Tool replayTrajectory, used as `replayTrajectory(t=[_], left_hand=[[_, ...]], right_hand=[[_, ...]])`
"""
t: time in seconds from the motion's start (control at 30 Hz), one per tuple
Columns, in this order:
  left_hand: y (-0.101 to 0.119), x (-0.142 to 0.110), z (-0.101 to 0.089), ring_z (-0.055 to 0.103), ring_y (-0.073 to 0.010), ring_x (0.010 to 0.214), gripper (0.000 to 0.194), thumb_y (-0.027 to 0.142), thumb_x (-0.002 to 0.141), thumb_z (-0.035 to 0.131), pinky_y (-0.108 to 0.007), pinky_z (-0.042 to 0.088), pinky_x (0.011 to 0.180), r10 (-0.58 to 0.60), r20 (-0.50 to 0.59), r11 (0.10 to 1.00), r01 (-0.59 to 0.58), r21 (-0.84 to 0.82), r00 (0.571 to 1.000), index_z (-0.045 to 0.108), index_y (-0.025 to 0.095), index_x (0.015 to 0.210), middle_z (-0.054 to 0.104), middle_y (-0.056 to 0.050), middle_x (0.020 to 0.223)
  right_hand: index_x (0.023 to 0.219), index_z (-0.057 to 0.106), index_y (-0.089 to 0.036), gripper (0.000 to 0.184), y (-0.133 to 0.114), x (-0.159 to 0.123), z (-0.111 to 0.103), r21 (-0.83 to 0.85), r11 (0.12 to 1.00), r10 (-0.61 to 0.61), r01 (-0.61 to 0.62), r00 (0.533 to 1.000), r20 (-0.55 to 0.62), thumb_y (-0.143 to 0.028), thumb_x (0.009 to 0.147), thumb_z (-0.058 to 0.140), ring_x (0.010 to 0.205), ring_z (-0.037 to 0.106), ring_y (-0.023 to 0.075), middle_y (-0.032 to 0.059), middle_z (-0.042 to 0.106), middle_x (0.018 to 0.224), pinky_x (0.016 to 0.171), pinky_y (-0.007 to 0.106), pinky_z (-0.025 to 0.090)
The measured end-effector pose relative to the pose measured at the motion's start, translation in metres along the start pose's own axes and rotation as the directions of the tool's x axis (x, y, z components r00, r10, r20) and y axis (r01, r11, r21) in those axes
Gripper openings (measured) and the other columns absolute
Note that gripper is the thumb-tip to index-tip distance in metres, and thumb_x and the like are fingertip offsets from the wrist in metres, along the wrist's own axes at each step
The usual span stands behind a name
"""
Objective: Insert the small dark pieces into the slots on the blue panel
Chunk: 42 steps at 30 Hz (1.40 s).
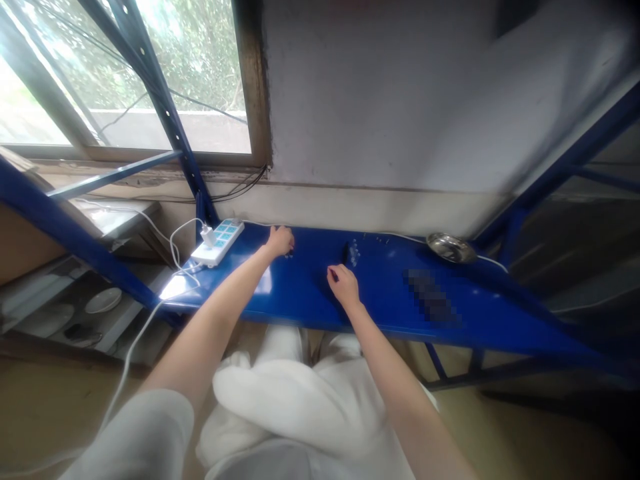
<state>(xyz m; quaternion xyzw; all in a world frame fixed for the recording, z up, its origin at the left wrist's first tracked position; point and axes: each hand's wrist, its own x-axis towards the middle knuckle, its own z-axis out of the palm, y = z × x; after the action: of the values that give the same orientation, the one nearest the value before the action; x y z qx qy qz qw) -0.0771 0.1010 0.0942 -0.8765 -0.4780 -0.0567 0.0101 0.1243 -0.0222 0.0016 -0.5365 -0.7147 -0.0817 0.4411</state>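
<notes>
My left hand (281,241) reaches to the back left of the blue shelf top (300,293). Its fingers curl down beside a few tiny clear pieces (289,255), and whatever they pinch is too small to make out. Closer to the front edge, my right hand (344,283) is closed, thumb against fingers, with a small dark spot between them that I cannot name. Just behind it lies a slim black object (345,251). Next to that is a loose cluster of small clear pieces (354,253).
A white power strip (219,243) with a plugged-in charger (207,235) stands at the left end. A shiny metal dish (451,247) sits at the back right, before it a blurred-out dark patch (431,297). Tiny pieces (383,241) lie near the wall. Blue uprights (170,113) frame the shelf.
</notes>
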Motion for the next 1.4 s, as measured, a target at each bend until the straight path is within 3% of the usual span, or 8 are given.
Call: replayTrajectory(t=[0.23, 1.4], left_hand=[[-0.0017, 0.0021, 0.0036, 0.045, -0.0276, 0.098, 0.013, 0.018, 0.070, 0.056, -0.043, 0.027, 0.084, -0.017, -0.008, 0.999, 0.016, -0.038, 1.000, 0.067, 0.018, 0.074, 0.060, -0.009, 0.096], [0.0034, 0.0011, 0.0016, 0.045, -0.0266, 0.098, 0.013, 0.018, 0.071, 0.055, -0.041, 0.028, 0.083, -0.018, 0.007, 0.999, 0.018, -0.031, 1.000, 0.067, 0.018, 0.076, 0.059, -0.009, 0.096]], right_hand=[[0.090, 0.064, -0.017, 0.029, 0.0011, -0.0019, 0.0004, 0.006, 0.999, 0.046, -0.046, 0.998, 0.042, -0.026, 0.087, 0.037, 0.071, 0.058, 0.0154, 0.0071, 0.064, 0.079, 0.065, 0.029, 0.048], [0.089, 0.064, -0.016, 0.028, 0.0029, -0.0045, 0.0027, -0.018, 0.996, 0.093, -0.093, 0.996, 0.004, -0.025, 0.086, 0.038, 0.068, 0.056, 0.0148, 0.0068, 0.062, 0.077, 0.063, 0.028, 0.047]])
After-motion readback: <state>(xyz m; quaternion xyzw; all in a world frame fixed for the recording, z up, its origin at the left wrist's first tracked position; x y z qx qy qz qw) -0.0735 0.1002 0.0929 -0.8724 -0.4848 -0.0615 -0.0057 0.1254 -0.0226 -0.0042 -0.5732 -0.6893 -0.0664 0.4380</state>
